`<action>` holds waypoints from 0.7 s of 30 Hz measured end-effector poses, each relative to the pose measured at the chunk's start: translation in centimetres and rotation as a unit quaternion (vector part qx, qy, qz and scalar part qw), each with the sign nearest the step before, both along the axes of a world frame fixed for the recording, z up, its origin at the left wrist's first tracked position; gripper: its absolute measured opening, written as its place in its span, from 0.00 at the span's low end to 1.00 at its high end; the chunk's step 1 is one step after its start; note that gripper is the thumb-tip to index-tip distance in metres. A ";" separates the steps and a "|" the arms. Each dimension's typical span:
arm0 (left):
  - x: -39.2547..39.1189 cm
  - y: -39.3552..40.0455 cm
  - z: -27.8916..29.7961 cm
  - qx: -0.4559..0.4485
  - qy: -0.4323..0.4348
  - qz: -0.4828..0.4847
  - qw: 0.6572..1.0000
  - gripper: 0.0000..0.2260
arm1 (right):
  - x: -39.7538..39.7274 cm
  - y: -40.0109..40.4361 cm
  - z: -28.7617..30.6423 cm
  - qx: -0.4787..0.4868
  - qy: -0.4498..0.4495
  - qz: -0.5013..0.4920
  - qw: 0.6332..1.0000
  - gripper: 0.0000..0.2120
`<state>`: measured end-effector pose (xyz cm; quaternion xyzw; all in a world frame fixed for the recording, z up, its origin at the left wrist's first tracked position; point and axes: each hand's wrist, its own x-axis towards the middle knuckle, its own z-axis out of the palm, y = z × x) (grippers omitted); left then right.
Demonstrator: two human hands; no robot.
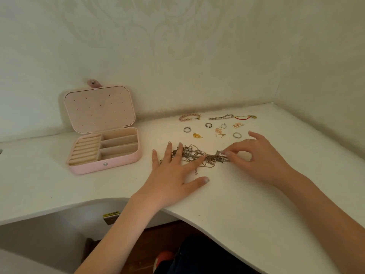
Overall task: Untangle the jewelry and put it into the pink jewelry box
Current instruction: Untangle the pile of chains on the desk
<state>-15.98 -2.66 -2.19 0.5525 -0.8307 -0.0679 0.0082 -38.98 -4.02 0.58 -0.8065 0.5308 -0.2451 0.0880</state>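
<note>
While the open pink jewelry box [104,153] waits well to the left, the tangled mass of thin metal chains [199,155] is pinned under the spread left hand [173,173]. Its long axis is stretched rightward, where its nearest end is pinched by the right hand [254,157].

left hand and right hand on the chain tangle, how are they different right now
The left hand lies flat, straight spread fingers pressing the chain tangle's left part down; the right hand is arched, its curled fingers pinching the tangle's right end. The left covers part of the pile; the right touches only its edge. Both work the same tangle on the white desk.
</note>
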 end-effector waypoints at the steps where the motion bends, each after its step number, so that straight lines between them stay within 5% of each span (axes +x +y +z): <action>1: 0.0 0.0 -0.1 -0.004 0.005 -0.008 1.000 0.28 | 0.4 0.1 -0.1 0.010 0.007 0.018 1.000 0.10; 4: 0.1 0.2 0.0 -0.031 0.003 -0.041 0.999 0.29 | 1.2 0.2 -0.9 0.054 0.042 0.080 0.994 0.15; 8: 0.6 0.6 0.2 0.014 0.016 -0.031 0.999 0.26 | 0.9 -0.5 -0.8 -0.001 0.003 -0.005 1.000 0.20; 12: 0.8 0.7 0.2 0.020 0.023 -0.043 0.999 0.25 | 3.3 -1.5 0.0 -0.007 -0.088 -0.010 0.996 0.09; 17: 0.9 0.7 -0.1 0.006 0.037 -0.043 0.998 0.25 | 7.0 -3.7 -0.3 0.040 0.022 0.002 0.999 0.12; 21: 0.9 0.8 -0.1 0.008 0.050 -0.036 0.998 0.24 | 7.4 -4.1 -0.6 0.041 -0.026 -0.013 0.999 0.04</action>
